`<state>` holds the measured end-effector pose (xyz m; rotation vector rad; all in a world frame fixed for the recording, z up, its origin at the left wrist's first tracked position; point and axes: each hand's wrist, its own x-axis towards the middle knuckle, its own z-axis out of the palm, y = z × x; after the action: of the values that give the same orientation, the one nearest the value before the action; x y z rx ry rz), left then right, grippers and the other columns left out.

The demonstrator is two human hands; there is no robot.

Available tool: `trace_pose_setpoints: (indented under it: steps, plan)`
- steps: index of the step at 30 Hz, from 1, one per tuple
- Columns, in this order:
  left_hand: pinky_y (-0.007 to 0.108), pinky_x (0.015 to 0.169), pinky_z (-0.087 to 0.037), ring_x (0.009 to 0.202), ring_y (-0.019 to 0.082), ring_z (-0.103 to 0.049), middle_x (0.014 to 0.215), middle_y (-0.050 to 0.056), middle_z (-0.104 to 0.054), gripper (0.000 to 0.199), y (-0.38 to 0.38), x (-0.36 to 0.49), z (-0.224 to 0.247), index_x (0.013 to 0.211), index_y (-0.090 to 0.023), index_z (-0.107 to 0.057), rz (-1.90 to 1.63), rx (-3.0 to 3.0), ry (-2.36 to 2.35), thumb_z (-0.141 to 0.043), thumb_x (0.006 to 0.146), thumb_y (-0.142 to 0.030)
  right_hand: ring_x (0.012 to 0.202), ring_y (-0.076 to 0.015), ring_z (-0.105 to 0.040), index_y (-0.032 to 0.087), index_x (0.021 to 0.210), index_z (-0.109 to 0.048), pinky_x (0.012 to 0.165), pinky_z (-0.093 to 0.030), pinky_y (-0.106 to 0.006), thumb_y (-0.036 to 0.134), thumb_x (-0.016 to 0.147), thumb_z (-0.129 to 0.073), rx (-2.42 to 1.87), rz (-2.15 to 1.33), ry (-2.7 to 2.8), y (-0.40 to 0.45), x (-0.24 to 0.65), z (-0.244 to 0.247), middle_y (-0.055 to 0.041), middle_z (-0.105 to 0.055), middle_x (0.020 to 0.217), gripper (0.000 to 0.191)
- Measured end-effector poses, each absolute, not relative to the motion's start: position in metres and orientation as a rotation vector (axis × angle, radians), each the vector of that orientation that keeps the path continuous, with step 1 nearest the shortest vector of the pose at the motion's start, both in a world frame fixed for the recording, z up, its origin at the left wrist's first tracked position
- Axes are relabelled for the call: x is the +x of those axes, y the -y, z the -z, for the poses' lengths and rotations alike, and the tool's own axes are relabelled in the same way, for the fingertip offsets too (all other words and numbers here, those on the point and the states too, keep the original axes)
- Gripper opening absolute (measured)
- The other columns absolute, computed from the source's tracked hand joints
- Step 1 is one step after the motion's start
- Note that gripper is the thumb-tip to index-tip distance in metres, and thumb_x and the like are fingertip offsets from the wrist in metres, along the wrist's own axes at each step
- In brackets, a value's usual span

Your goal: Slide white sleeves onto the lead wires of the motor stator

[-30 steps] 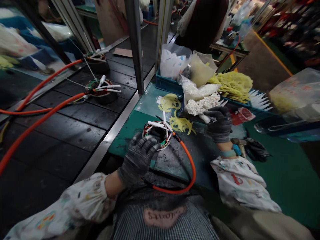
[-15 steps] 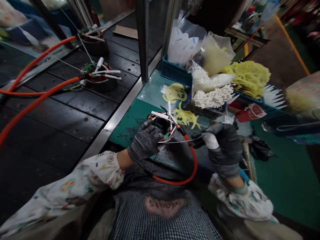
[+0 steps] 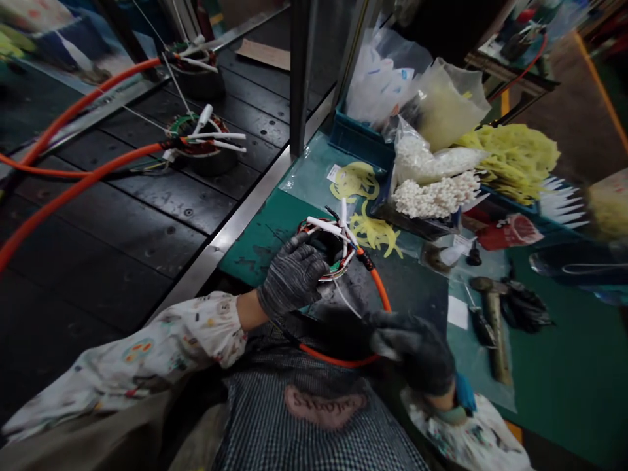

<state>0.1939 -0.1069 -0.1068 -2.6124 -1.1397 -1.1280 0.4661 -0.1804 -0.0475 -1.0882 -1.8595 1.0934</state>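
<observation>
Left hand: gloved left hand (image 3: 293, 276) is curled over the near rim of the wound stator (image 3: 330, 247), fingers clamped on its 8 o'clock edge.
Right hand: gloved right hand (image 3: 416, 356) sits low at 5 o'clock from the stator, closed in a pinch on a thin white strand (image 3: 347, 299); the pinch itself is blurred.
Strand: runs taut from the right fingers up toward 11 o'clock to the stator's near rim.
Stator: rests on the green bench mat (image 3: 549, 366), white sleeved leads fanning from its top, close to the mat's left edge.
Orange cable (image 3: 380, 297): leaves the stator at 3 o'clock, loops down and back toward the body, passing under the right hand.
Bench edge: metal rail (image 3: 230, 232) runs just left of the stator, at 9 o'clock of the left hand; dark slatted conveyor (image 3: 127, 222) beyond it.
Room, right: bare mat at 3 o'clock of the right hand, past a hammer (image 3: 493, 327) lying lengthwise.
Room, far side: crowded at 12 to 1 o'clock; yellow ties (image 3: 373, 232) just behind the stator, tray of white caps (image 3: 434, 196) beyond.
Conveyor: second stator (image 3: 206, 147) at 10 o'clock, well apart.
</observation>
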Motion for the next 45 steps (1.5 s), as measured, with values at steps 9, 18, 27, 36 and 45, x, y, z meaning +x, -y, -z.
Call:
trace_pose_setpoints:
  steps: [9,18,27,36,45]
  plan:
    - [0.051,0.133,-0.042,0.117,0.023,-0.078,0.117,0.001,-0.084,0.019,0.106,0.2,0.103,0.116,-0.027,-0.076,1.38,-2.624,1.156,-0.07,0.098,-0.03,0.072,-0.0221,-0.072,0.023,0.121,-0.081,0.068,-0.057,-0.032,0.044,0.109,-0.06,-1.406,-0.371,2.362,0.098,0.412,0.059,-0.01,-0.082,0.088,0.032]
    - [0.048,0.133,-0.041,0.12,0.022,-0.078,0.125,0.002,-0.084,0.018,0.103,0.198,0.101,0.114,-0.026,-0.079,1.384,-2.682,1.14,-0.074,0.098,-0.033,0.084,-0.0199,-0.078,0.025,0.107,-0.084,0.079,-0.062,-0.033,0.046,0.109,-0.058,-1.197,-0.823,2.026,0.085,0.4,0.043,-0.0048,-0.086,0.096,0.033]
    - [0.052,0.135,-0.039,0.11,0.022,-0.081,0.111,0.003,-0.085,0.017,0.101,0.193,0.097,0.113,-0.024,-0.078,1.342,-2.748,1.151,-0.074,0.099,-0.033,0.082,-0.0211,-0.08,0.024,0.096,-0.082,0.078,-0.066,-0.036,0.034,0.089,-0.077,-1.162,-1.078,1.886,0.077,0.414,0.037,-0.0031,-0.086,0.091,0.013]
    - [0.051,0.132,-0.042,0.106,0.019,-0.081,0.106,0.001,-0.085,0.013,0.1,0.193,0.101,0.094,-0.024,-0.076,1.342,-2.712,1.118,-0.073,0.101,-0.035,0.083,-0.0202,-0.081,0.024,0.096,-0.083,0.079,-0.067,-0.035,0.029,0.091,-0.072,-1.153,-0.997,1.958,0.08,0.411,0.042,-0.0029,-0.087,0.093,0.013]
    - [0.051,0.132,-0.042,0.11,0.021,-0.08,0.109,0.001,-0.085,0.015,0.101,0.192,0.101,0.11,-0.027,-0.079,1.298,-2.788,1.179,-0.073,0.1,-0.036,0.088,-0.02,-0.079,0.025,0.103,-0.084,0.083,-0.066,-0.035,0.034,0.097,-0.073,-1.012,-0.936,2.102,0.084,0.424,0.058,-0.0047,-0.085,0.098,0.014]
